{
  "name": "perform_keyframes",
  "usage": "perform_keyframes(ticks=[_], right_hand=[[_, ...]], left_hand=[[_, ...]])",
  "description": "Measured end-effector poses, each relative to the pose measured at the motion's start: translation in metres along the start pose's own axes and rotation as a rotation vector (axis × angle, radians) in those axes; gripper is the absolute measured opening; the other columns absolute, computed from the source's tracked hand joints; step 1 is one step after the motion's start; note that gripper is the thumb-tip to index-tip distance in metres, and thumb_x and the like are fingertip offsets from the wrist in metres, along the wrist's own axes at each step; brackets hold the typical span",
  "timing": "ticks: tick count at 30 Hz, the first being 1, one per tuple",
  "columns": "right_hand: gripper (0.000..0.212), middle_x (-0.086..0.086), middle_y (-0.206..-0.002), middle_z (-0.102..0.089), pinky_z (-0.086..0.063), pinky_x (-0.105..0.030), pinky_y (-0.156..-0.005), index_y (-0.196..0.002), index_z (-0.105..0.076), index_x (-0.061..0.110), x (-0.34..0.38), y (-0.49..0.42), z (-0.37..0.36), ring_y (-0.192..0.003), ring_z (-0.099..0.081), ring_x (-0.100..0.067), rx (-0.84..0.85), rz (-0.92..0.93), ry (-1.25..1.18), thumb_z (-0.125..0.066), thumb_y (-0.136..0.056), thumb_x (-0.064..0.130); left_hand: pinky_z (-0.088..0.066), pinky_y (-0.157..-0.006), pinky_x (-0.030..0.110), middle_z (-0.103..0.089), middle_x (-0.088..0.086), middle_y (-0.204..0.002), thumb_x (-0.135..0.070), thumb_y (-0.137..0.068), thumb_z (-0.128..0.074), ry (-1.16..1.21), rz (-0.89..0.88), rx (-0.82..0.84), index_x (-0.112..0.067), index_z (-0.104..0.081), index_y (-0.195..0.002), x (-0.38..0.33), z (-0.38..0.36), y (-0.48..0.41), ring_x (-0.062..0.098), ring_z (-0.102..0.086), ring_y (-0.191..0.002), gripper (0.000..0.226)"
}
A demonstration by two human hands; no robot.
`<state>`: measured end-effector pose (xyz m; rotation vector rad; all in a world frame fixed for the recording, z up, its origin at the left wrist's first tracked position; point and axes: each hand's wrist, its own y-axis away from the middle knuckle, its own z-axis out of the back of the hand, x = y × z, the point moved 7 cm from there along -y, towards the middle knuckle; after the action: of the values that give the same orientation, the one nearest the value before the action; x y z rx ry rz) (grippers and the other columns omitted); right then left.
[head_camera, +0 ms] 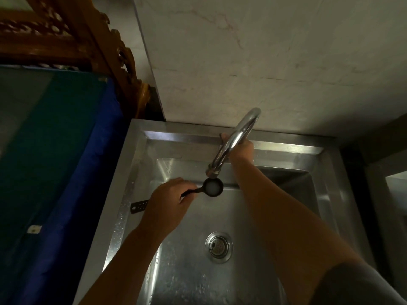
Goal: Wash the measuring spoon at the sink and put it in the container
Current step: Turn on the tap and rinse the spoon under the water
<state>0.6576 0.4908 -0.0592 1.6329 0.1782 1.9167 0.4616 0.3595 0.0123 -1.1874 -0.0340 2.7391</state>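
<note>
My left hand [169, 200] grips the handle of a small black measuring spoon [212, 187]. Its round bowl sits right under the spout of the curved chrome faucet [236, 139] and looks full of water. My right hand [241, 148] reaches behind the faucet at the back rim of the steel sink [326, 194]; its fingers are mostly hidden by the spout, apparently on the tap control. No container is in view.
A flat black perforated strip [138, 206] lies on the sink's left ledge. The drain strainer [218, 246] sits in the wet basin floor. A blue-edged green surface [55, 161] stands left of the sink, with carved wooden furniture [99, 40] behind it. A marble wall rises behind the sink.
</note>
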Motion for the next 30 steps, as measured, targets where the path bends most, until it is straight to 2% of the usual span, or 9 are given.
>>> perform_keyframes(ticks=[12, 15, 17, 20, 22, 23, 26, 28, 30], right_hand=[[0.020, 0.003, -0.077, -0.070, -0.059, -0.037, -0.080, -0.071, -0.060, 0.027, -0.002, -0.007, -0.002, -0.077, -0.070, -0.015, -0.033, -0.035, -0.070, -0.077, -0.082, 0.026], [0.022, 0.002, -0.077, -0.070, -0.059, -0.033, -0.074, -0.069, -0.057, 0.027, -0.002, -0.006, 0.000, -0.074, -0.069, -0.012, -0.020, 0.031, 0.020, -0.072, -0.086, 0.023], [0.023, 0.003, -0.079, -0.067, -0.058, -0.036, -0.080, -0.073, -0.056, 0.028, -0.004, -0.005, 0.000, -0.082, -0.069, -0.017, 0.034, 0.067, 0.072, -0.065, -0.090, 0.015], [0.015, -0.001, -0.110, -0.060, -0.054, -0.037, -0.092, -0.100, -0.058, 0.024, -0.018, 0.003, 0.006, -0.099, -0.062, -0.016, -0.005, 0.103, 0.123, -0.062, -0.090, 0.013], [0.036, 0.001, -0.125, -0.045, -0.047, -0.030, -0.092, -0.125, -0.051, 0.021, -0.033, 0.020, 0.017, -0.106, -0.051, -0.012, -0.139, 0.114, 0.135, -0.063, -0.091, 0.021], [0.037, 0.003, -0.125, -0.043, -0.047, -0.029, -0.089, -0.127, -0.050, 0.021, -0.040, 0.032, 0.020, -0.105, -0.051, -0.011, -0.145, 0.116, 0.097, -0.063, -0.092, 0.024], [0.029, -0.008, -0.111, -0.064, -0.056, -0.037, -0.081, -0.109, -0.062, 0.018, -0.059, 0.069, 0.005, -0.097, -0.066, -0.024, 0.125, 0.024, -0.132, -0.051, -0.096, 0.042], [0.053, -0.011, -0.099, -0.072, -0.058, -0.036, -0.073, -0.103, -0.069, 0.019, -0.063, 0.093, -0.009, -0.088, -0.070, -0.023, 0.379, -0.027, -0.207, -0.038, -0.095, 0.061], [0.066, -0.012, -0.093, -0.072, -0.054, -0.032, -0.068, -0.104, -0.070, 0.017, -0.061, 0.110, -0.015, -0.079, -0.068, -0.022, 0.529, 0.001, -0.230, -0.032, -0.091, 0.071]], left_hand=[[-0.057, -0.066, 0.044, -0.068, 0.004, -0.078, -0.012, -0.088, -0.066, -0.007, 0.011, 0.002, -0.010, -0.073, -0.092, -0.003, -0.002, -0.002, 0.018, -0.065, -0.072, 0.008], [-0.057, -0.065, 0.043, -0.067, 0.003, -0.077, -0.011, -0.088, -0.068, -0.009, 0.017, 0.002, -0.011, -0.072, -0.091, -0.003, -0.004, -0.001, 0.017, -0.063, -0.070, 0.006], [-0.056, -0.066, 0.043, -0.066, 0.003, -0.076, -0.012, -0.088, -0.068, -0.024, 0.028, 0.004, -0.011, -0.072, -0.090, -0.002, -0.004, 0.000, 0.016, -0.062, -0.069, 0.005], [-0.056, -0.069, 0.041, -0.067, 0.001, -0.081, -0.014, -0.088, -0.067, -0.038, 0.042, -0.004, -0.013, -0.073, -0.096, -0.001, -0.003, 0.000, 0.014, -0.062, -0.073, 0.010], [-0.056, -0.070, 0.042, -0.068, 0.000, -0.082, -0.014, -0.086, -0.068, -0.031, 0.057, -0.021, -0.015, -0.074, -0.098, -0.001, -0.002, 0.000, 0.015, -0.064, -0.076, 0.013], [-0.055, -0.070, 0.043, -0.070, 0.000, -0.083, -0.013, -0.085, -0.070, -0.025, 0.062, -0.033, -0.015, -0.075, -0.097, -0.002, -0.002, 0.000, 0.017, -0.065, -0.077, 0.014], [-0.056, -0.072, 0.043, -0.072, 0.001, -0.085, -0.010, -0.082, -0.073, -0.030, 0.055, -0.040, -0.015, -0.075, -0.096, -0.005, -0.003, 0.000, 0.019, -0.067, -0.079, 0.015], [-0.056, -0.070, 0.044, -0.072, 0.002, -0.084, -0.010, -0.081, -0.073, -0.048, 0.042, -0.042, -0.013, -0.075, -0.094, -0.007, -0.004, 0.000, 0.020, -0.067, -0.077, 0.013], [-0.055, -0.068, 0.044, -0.071, 0.003, -0.082, -0.010, -0.081, -0.073, -0.070, 0.027, -0.047, -0.012, -0.074, -0.091, -0.008, -0.004, 0.000, 0.022, -0.066, -0.075, 0.010]])
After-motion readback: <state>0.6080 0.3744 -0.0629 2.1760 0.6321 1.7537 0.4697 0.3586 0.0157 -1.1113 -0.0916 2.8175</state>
